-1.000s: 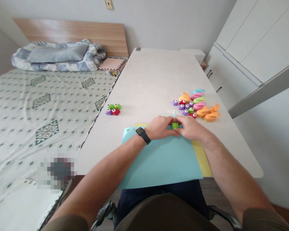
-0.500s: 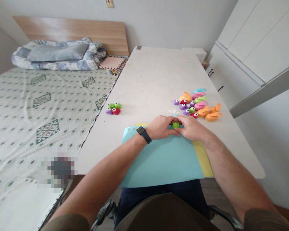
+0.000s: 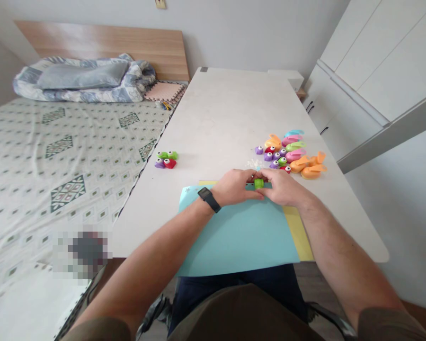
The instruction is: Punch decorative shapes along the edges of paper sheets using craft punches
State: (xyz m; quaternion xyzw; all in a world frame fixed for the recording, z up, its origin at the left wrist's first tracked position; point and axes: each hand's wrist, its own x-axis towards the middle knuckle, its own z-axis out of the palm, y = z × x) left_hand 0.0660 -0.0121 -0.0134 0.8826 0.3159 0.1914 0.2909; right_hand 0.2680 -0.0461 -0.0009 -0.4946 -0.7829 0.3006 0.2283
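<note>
A small green craft punch (image 3: 259, 183) sits at the far edge of a light-blue sheet of paper (image 3: 234, 237), between my two hands. My right hand (image 3: 282, 186) is closed around the punch, its thumb on the near side and fingers beyond. My left hand (image 3: 234, 186) grips the paper edge just left of the punch, thumb over the sheet and fingertips close to the punch. Small dark cut-outs show along the edge by the fingers and at the far left corner. A yellow sheet (image 3: 298, 232) lies under the blue one. Tiny white paper pieces (image 3: 254, 163) lie just beyond my hands.
Several small punches with eye-like buttons (image 3: 269, 156) and larger lever punches (image 3: 300, 164) cluster at the right of the white table (image 3: 227, 109). Several more small punches (image 3: 166, 159) stand at the left. A bed (image 3: 102, 142) adjoins the table's left side.
The view has shifted very slightly. Both hands stay at the green punch and the paper edge with almost no movement.
</note>
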